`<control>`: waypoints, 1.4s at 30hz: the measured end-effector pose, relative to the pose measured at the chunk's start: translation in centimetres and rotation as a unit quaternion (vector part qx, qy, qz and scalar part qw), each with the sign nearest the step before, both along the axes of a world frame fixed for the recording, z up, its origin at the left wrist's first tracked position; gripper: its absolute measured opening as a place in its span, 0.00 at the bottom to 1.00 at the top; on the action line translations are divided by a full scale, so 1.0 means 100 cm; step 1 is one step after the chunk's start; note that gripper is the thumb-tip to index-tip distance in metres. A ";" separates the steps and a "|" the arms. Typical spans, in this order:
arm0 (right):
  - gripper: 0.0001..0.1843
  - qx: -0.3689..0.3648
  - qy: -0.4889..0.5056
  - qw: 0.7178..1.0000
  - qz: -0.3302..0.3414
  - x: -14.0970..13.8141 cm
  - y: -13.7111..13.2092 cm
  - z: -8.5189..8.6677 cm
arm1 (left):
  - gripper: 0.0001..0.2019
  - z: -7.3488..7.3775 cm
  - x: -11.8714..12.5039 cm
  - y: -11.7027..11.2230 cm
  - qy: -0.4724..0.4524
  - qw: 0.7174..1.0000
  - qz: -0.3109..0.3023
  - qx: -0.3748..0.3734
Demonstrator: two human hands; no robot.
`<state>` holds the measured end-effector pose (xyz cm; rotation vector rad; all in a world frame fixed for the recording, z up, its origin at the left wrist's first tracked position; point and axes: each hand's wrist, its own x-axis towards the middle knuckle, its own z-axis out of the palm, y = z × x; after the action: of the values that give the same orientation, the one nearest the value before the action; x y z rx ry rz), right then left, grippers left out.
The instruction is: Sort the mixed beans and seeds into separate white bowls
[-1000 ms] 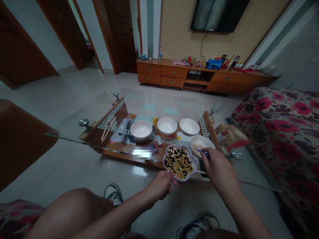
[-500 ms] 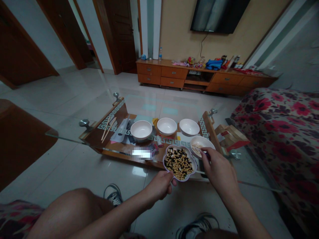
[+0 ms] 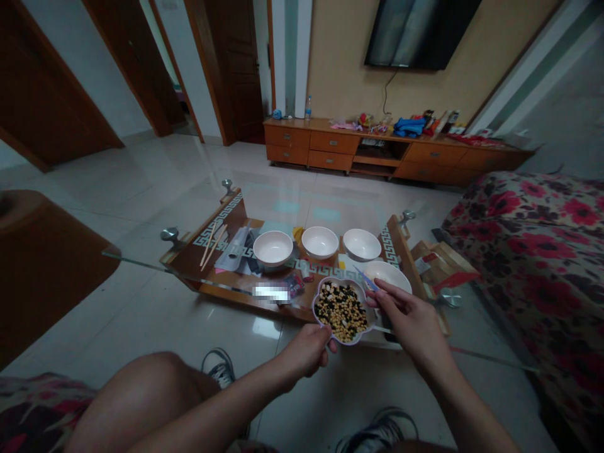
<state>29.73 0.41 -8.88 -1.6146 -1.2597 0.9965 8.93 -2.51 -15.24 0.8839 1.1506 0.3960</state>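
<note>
A flower-shaped bowl [image 3: 343, 311] of mixed yellow, black and white beans sits on the glass table top. My left hand [image 3: 306, 349] is closed on its near rim. My right hand [image 3: 408, 318] pinches thin blue tweezers [image 3: 364, 277], whose tip sticks up over the bowl's right edge. Right behind my right hand stands a white bowl [image 3: 389, 275]; I cannot make out its contents. Behind it, three more white bowls [image 3: 273, 248] [image 3: 320, 241] [image 3: 361, 244] stand in a row.
The glass table [image 3: 141, 264] has a wooden lower shelf with chopsticks [image 3: 212, 244], papers and small items. A flowered sofa [image 3: 533, 251] is at the right, a cardboard box [image 3: 441, 264] beside the table, a TV cabinet [image 3: 377, 148] at the back wall. My knee [image 3: 155, 402] is at the lower left.
My right hand moved left from the white bowl to the bean bowl's right edge, and the tweezers now point up and left. My left hand stayed on the bowl. The view shifted a little.
</note>
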 end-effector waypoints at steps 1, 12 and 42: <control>0.29 -0.019 0.058 0.998 0.006 -0.002 -0.003 0.001 | 0.24 0.000 0.000 -0.001 -0.003 1.000 0.000 0.000; 0.14 -0.163 0.326 0.931 0.013 -0.017 -0.029 0.029 | 0.22 0.008 -0.002 -0.016 0.004 1.000 -0.016 0.008; 0.18 0.042 -0.403 0.908 0.106 -0.027 -0.009 -0.019 | 0.26 -0.022 0.003 0.003 -0.020 0.999 0.027 0.016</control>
<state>27.06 -0.54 -10.80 -1.9230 -2.0246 0.3560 9.22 -2.26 -17.43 0.8700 1.1360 0.4747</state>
